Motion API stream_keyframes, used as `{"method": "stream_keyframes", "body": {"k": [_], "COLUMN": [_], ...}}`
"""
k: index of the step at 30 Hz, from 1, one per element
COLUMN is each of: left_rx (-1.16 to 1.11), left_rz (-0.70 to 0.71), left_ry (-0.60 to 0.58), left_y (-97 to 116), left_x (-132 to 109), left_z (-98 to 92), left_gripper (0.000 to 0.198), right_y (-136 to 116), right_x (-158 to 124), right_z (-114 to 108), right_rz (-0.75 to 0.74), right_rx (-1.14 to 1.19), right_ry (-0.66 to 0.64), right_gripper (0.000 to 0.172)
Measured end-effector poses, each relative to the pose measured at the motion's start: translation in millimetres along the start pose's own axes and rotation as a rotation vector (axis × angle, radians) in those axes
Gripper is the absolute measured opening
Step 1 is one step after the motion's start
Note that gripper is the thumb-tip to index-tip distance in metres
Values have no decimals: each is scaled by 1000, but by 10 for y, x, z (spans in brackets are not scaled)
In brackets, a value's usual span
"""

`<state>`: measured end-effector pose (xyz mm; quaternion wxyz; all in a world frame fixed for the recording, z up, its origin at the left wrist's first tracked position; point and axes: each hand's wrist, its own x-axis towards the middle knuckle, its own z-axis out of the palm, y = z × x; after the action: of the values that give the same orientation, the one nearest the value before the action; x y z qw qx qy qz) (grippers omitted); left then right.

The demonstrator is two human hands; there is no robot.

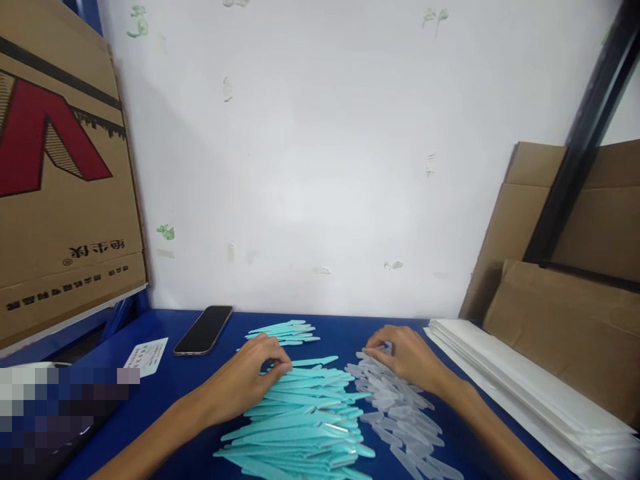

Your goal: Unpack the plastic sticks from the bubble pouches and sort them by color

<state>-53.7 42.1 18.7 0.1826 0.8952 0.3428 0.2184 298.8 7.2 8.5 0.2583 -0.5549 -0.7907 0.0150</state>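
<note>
A broad pile of turquoise eyebrow razors lies on the blue table, their blades mostly toward the right. Above its far left side, my left hand has thumb and fingers pinched at the handle of one razor, which points right. Beside the razors spreads a heap of clear plastic caps. At that heap's far end my right hand is closed in a pinch, its fingertips on a cap. My fingers partly hide that cap.
Behind my left hand is a smaller group of turquoise razors. A phone and a white card lie to the left. White flat sheets and cardboard line the right; a large carton stands left.
</note>
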Motion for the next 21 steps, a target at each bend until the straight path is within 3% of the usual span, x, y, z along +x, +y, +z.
{"method": "stream_keyframes", "body": {"k": [5, 7, 11, 17, 21], "left_rx": [266, 384, 410, 423, 420], "left_rz": [-30, -64, -93, -54, 34], "left_ry": [117, 118, 73, 21, 63], "left_y": [-346, -535, -792, -902, -905], "left_x": [29, 38, 44, 76, 97], "left_z": [-36, -30, 24, 116, 95], "left_gripper": [37, 41, 54, 51, 42], "right_y": [-57, -63, -64, -75, -94], "right_x": [-20, -16, -16, -21, -19], "right_z": [-40, -42, -25, 14, 27], "right_rz": [9, 12, 7, -14, -23], "right_rx": [-40, -57, -87, -121, -129], "right_ry": [22, 44, 57, 52, 50], "right_gripper": [46, 51, 56, 56, 54]}}
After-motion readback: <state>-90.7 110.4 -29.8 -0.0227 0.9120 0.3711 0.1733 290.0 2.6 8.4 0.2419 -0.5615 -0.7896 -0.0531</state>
